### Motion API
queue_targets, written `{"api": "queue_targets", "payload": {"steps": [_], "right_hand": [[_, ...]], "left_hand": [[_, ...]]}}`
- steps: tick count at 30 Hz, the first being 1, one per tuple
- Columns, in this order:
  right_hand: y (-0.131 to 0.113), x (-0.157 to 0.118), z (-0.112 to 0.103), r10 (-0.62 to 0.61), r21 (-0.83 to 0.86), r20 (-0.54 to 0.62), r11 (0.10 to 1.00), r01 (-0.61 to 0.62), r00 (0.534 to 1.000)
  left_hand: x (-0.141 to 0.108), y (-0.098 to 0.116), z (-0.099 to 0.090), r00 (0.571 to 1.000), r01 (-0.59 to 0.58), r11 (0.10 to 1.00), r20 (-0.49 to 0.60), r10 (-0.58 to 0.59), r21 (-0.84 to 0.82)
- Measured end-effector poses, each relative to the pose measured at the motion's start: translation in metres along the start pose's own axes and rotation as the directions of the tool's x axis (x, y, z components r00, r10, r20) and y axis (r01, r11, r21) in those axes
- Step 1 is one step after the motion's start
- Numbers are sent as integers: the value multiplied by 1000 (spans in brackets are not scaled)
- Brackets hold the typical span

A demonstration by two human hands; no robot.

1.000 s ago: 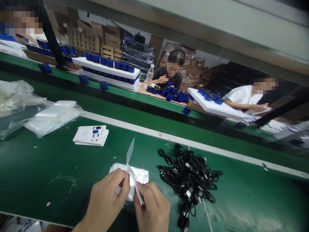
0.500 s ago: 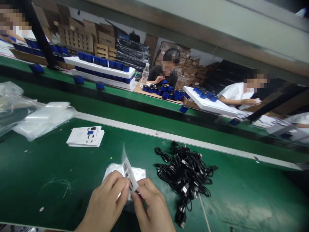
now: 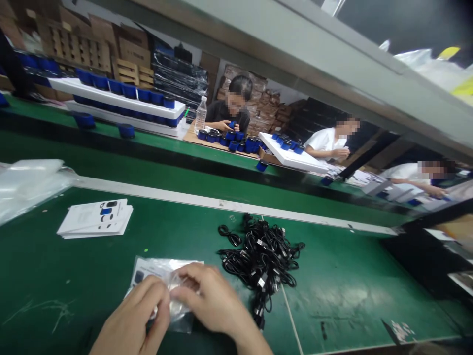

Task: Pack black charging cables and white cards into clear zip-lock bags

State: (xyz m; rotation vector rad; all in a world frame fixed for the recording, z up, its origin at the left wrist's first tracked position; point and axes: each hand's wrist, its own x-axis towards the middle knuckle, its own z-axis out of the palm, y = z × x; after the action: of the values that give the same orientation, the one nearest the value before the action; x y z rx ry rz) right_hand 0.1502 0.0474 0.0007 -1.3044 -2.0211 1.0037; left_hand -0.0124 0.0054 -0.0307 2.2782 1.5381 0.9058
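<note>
My left hand (image 3: pixel 135 315) is closed at the near left side of a clear plastic bag (image 3: pixel 182 321), its fingertips pinching the film. From the right, my right hand (image 3: pixel 216 301) also grips the bag, thumb and forefinger curled at its middle. A printed white leaflet (image 3: pixel 144 270) with a dark product picture shows at the bag's left, partly behind my fingers; the film seems to cover it. My fingers hide the bag's opening. Right of my hands lies a heap of black cables (image 3: pixel 264 256) with metal plugs. A stack of printed leaflets (image 3: pixel 96 219) rests at the left.
Clear plastic bags (image 3: pixel 33 182) lie at the far left. A white strip (image 3: pixel 185 199) crosses the green bench. Beyond it stand blue round containers (image 3: pixel 261 165), white foam trays (image 3: pixel 125 103) and a bottle (image 3: pixel 200 116). Several people work across the bench. An overhead beam (image 3: pixel 332 74) slants above.
The leaflet held up between my hands is now low, at the plastic bag. My right hand has turned across the bag. The view has swung right, so the bench things sit further left.
</note>
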Motion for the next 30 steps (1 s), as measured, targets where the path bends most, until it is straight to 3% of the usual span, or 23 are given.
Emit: {"api": "queue_targets", "payload": {"steps": [1, 2, 4, 9, 13, 18, 23, 26, 28, 30], "right_hand": [[0, 3, -13, -25, -261, -19, 965, 19, 1000], [1, 7, -26, 7, -517, -70, 855, -43, 998], [7, 18, -45, 72, -685, -178, 707, -176, 981], [30, 36, -48, 221, -796, -266, 498, -343, 938], [35, 38, -40, 307, -815, -248, 446, -369, 919], [37, 43, -55, 293, -758, -197, 560, -335, 935], [24, 29, -65, 165, -563, -173, 792, -235, 971], [9, 3, -45, 98, -357, -91, 926, -124, 991], [3, -15, -25, 112, -59, 14, 992, -111, 994], [3, -27, -7, 118, 79, -19, 990, -116, 993]], "left_hand": [[3, -2, 0, 999, 37, 999, 20, -37, -11], [6, -3, 0, 998, 57, 998, 35, -56, -27], [10, -3, 2, 997, 66, 996, 54, -63, -57], [10, -4, 12, 992, 123, 990, 44, -121, -63], [11, -6, 15, 985, 151, 987, 87, -146, -48], [11, -5, 13, 974, 194, 981, 123, -190, -23], [12, -3, 12, 979, 175, 983, 116, -168, -51], [12, -3, 11, 984, 166, 983, 76, -161, -73], [11, -3, 11, 988, 151, 984, 36, -148, -95], [9, -3, 10, 988, 151, 981, -13, -153, -120]]}}
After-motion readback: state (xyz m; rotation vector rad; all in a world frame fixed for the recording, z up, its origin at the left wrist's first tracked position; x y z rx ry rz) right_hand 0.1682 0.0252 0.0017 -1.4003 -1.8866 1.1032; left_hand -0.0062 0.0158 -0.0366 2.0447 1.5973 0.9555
